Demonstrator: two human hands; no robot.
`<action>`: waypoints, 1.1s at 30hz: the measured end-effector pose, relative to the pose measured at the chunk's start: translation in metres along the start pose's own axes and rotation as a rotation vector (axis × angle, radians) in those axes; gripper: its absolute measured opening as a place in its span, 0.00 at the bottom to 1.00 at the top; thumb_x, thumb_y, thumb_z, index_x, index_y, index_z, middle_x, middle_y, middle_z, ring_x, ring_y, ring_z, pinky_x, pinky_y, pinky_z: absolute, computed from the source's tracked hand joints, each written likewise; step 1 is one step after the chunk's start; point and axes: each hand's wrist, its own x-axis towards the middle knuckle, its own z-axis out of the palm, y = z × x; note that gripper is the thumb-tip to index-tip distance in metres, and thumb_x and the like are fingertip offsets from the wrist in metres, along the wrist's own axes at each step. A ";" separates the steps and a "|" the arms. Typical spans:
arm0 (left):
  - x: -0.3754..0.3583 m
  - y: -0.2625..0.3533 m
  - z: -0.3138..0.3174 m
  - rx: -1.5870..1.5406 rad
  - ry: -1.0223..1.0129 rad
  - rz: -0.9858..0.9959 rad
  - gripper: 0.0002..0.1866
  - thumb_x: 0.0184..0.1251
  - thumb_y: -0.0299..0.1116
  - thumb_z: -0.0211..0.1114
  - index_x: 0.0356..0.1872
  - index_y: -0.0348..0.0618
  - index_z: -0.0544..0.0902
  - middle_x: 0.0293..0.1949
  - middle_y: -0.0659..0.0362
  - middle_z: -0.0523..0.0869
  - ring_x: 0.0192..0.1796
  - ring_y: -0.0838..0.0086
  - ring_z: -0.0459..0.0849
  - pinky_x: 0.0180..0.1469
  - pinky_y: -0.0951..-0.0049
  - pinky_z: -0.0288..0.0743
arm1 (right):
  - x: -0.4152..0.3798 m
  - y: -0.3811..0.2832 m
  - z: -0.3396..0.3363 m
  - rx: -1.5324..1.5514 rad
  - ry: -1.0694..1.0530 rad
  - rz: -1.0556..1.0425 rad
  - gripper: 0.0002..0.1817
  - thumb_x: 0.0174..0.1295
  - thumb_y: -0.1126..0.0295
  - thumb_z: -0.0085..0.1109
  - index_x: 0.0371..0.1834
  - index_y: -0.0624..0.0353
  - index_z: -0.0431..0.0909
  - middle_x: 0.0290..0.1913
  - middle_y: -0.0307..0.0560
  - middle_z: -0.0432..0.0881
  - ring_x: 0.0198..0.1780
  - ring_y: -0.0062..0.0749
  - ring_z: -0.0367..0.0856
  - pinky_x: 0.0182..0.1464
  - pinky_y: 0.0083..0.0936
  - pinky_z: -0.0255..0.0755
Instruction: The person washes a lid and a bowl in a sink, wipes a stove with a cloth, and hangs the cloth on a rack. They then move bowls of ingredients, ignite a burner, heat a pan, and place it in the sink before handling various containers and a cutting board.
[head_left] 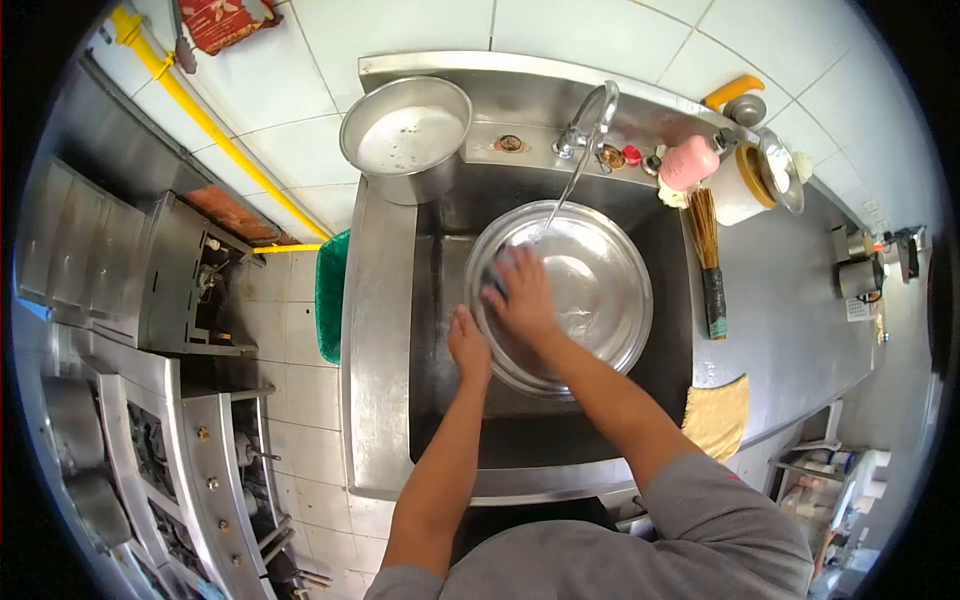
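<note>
A wide round metal basin [615, 245] sits in the sink [440, 400], and water runs into it from the tap [602, 105]. My left hand [468, 345] is closed on the basin's left rim. Inside the basin, on its left side, my right hand [525, 300] presses a dark grey scouring pad [491, 280] against the metal. The pad lies mostly under the fingers, so its full shape is hidden.
A deep metal pot [405, 140] with whitish liquid stands at the back left corner. On the right counter are a stick brush [708, 265], a pink bottle [688, 162], a white tub [738, 190] and a yellow cloth [716, 415]. A green bin [332, 300] stands left.
</note>
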 end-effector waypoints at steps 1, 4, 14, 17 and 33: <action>0.004 -0.006 0.000 -0.113 -0.013 -0.036 0.29 0.77 0.49 0.44 0.57 0.27 0.74 0.53 0.43 0.80 0.55 0.58 0.78 0.59 0.66 0.68 | -0.024 -0.006 -0.004 0.035 -0.066 -0.054 0.27 0.59 0.53 0.61 0.58 0.56 0.73 0.70 0.55 0.62 0.73 0.56 0.53 0.71 0.55 0.46; -0.005 0.021 0.002 -0.172 0.035 -0.072 0.29 0.77 0.50 0.44 0.55 0.28 0.75 0.53 0.42 0.80 0.54 0.56 0.78 0.58 0.64 0.68 | -0.102 0.008 -0.062 0.068 -0.382 -0.131 0.23 0.57 0.58 0.64 0.55 0.51 0.76 0.69 0.51 0.64 0.72 0.58 0.54 0.69 0.59 0.49; -0.008 0.026 0.012 0.214 -0.020 0.063 0.26 0.77 0.48 0.45 0.53 0.30 0.77 0.50 0.43 0.82 0.54 0.56 0.79 0.57 0.61 0.68 | 0.050 0.110 -0.028 -0.226 0.131 -0.008 0.36 0.55 0.53 0.66 0.67 0.49 0.66 0.72 0.52 0.58 0.74 0.59 0.50 0.71 0.57 0.47; 0.010 0.005 0.016 0.147 0.136 0.145 0.24 0.76 0.46 0.48 0.50 0.30 0.77 0.43 0.44 0.84 0.45 0.60 0.81 0.51 0.62 0.71 | 0.083 0.040 -0.011 0.090 -0.050 -0.322 0.33 0.55 0.51 0.66 0.62 0.51 0.70 0.63 0.50 0.71 0.72 0.56 0.57 0.71 0.51 0.51; -0.003 -0.013 0.026 -0.010 0.023 0.138 0.20 0.75 0.42 0.52 0.46 0.30 0.80 0.39 0.47 0.85 0.42 0.62 0.82 0.47 0.66 0.73 | -0.136 0.104 -0.142 -0.454 -0.247 0.194 0.29 0.55 0.63 0.66 0.59 0.64 0.70 0.72 0.59 0.57 0.73 0.63 0.51 0.72 0.52 0.50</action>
